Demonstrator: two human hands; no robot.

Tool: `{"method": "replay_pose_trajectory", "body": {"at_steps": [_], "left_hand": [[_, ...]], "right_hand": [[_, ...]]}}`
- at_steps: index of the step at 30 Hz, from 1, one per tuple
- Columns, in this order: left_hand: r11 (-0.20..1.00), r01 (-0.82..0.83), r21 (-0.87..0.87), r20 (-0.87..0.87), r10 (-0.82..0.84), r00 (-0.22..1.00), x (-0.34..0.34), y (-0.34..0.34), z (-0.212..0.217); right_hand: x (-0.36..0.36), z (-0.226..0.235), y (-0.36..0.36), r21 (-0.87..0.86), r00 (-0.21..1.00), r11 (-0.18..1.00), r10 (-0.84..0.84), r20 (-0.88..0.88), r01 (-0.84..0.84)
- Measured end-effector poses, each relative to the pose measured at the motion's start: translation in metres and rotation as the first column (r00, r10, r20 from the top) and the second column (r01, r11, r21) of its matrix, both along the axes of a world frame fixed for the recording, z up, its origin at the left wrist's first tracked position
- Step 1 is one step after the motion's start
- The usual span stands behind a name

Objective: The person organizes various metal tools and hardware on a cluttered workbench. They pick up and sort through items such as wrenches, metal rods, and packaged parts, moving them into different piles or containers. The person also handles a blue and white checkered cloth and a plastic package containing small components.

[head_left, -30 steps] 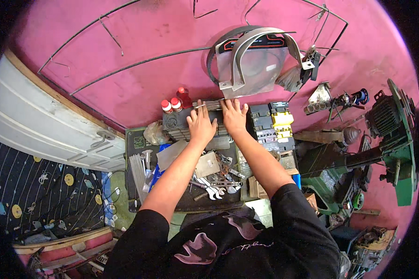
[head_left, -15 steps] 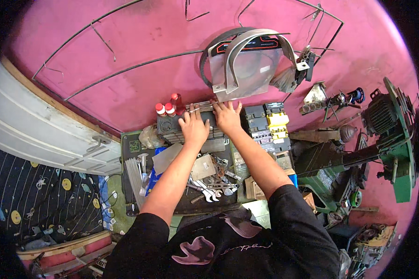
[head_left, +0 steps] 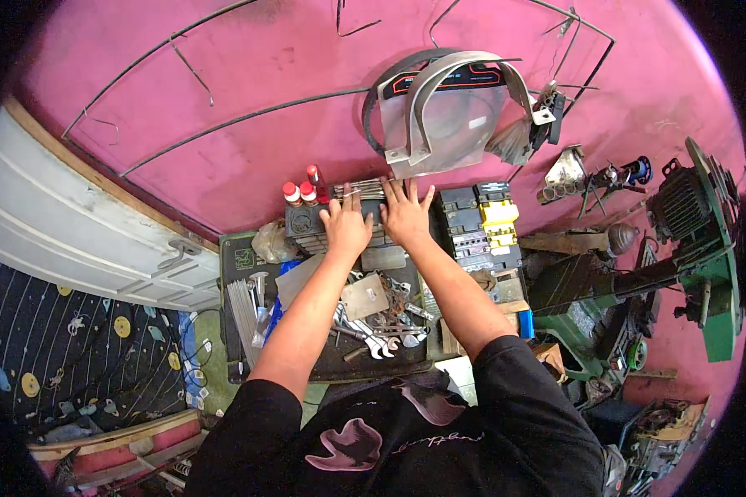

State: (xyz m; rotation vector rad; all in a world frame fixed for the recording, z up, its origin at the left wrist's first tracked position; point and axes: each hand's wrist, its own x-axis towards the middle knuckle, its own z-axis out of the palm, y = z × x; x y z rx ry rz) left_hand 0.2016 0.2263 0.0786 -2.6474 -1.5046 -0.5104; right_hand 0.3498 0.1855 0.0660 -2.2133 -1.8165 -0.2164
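Both my hands rest side by side on a stack of grey metal strips [head_left: 365,189] lying on a dark block [head_left: 307,222] against the pink wall. My left hand [head_left: 346,224] lies flat on the stack with fingers spread. My right hand [head_left: 406,211] presses beside it, fingers pointing at the wall. Whether either hand grips a strip cannot be told. Below my forearms sits a dark tray [head_left: 240,257] with several spanners [head_left: 377,335] and a flat metal plate [head_left: 365,296].
Two red-capped bottles [head_left: 298,193] stand left of the stack. A curved metal guard [head_left: 456,108] hangs on the wall above. Black and yellow boxes [head_left: 481,224] sit at right, a green machine [head_left: 688,240] farther right. A white panel [head_left: 75,224] lies at left.
The view has shifted slightly; my hands have stayed on the stack of strips and moved a little closer together.
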Motion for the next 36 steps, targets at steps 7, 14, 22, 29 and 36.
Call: {"method": "replay_pose_trajectory", "body": {"at_steps": [7,14,22,29,36], "left_hand": [[0.999,-0.028,-0.042,0.034,0.030,0.999,-0.001,0.008,0.000],[0.996,-0.038,-0.081,-0.018,0.037,0.999,0.002,0.007,0.003],[0.972,-0.093,-0.214,-0.057,0.083,0.995,0.003,0.008,0.011],[0.979,0.184,-0.089,0.271,-0.154,0.950,-0.085,-0.048,0.018],[0.989,-0.003,-0.149,0.374,0.059,0.926,-0.276,-0.192,-0.083]], "right_hand": [[-0.006,0.011,0.009,-0.118,0.997,0.992,-0.058,-0.041,0.052],[-0.008,0.007,0.007,-0.089,0.995,0.992,-0.090,-0.050,0.085],[-0.009,0.013,0.011,-0.169,0.997,0.982,-0.083,0.011,0.083],[-0.002,0.013,-0.033,0.224,0.991,0.966,0.126,0.037,-0.131],[-0.081,-0.053,-0.227,0.039,0.938,0.974,0.224,-0.265,-0.222]]}}
